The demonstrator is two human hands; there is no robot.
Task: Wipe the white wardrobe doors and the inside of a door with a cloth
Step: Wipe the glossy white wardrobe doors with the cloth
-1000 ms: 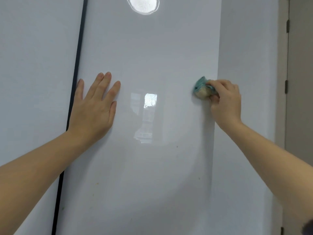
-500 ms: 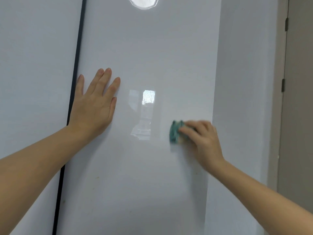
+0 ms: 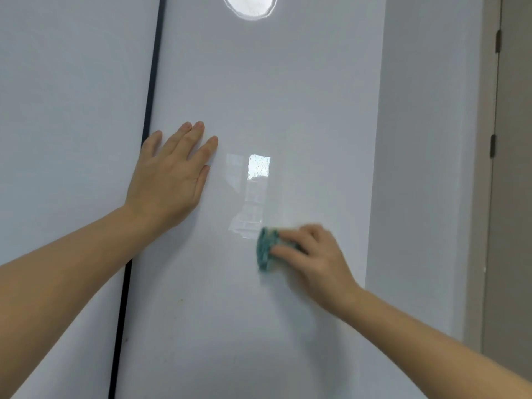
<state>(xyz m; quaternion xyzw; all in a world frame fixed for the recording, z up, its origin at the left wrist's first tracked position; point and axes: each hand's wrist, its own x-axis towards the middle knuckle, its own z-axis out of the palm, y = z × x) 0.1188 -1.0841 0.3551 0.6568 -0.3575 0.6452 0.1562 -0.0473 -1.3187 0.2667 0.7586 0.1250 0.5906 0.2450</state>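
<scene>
Two white wardrobe doors fill your view. The glossy wardrobe door [image 3: 259, 82] in front of you carries a bright window reflection [image 3: 259, 167] near its middle, and everything below is placed from that patch. The neighbouring door [image 3: 72, 110] lies well to the left of the reflection, beyond a dark gap [image 3: 149, 96] that runs top to bottom. A plain white side panel [image 3: 417, 139] stands to the right of the reflection, with a beige room door [image 3: 515, 197] further right again.

Your left hand [image 3: 169, 180] lies flat on the glossy door, left of the reflection and level with it. Its fingers are straight and slightly spread, the palm is against the surface, and it holds nothing. The little finger sits just beside the dark gap.

Your right hand [image 3: 316, 254], blurred, is below and to the right of the reflection. Its fingers curl over the teal cloth [image 3: 266, 249] and press it onto the door. The bunched cloth touches the surface just below the reflection, poking out past your fingertips on their left.
</scene>
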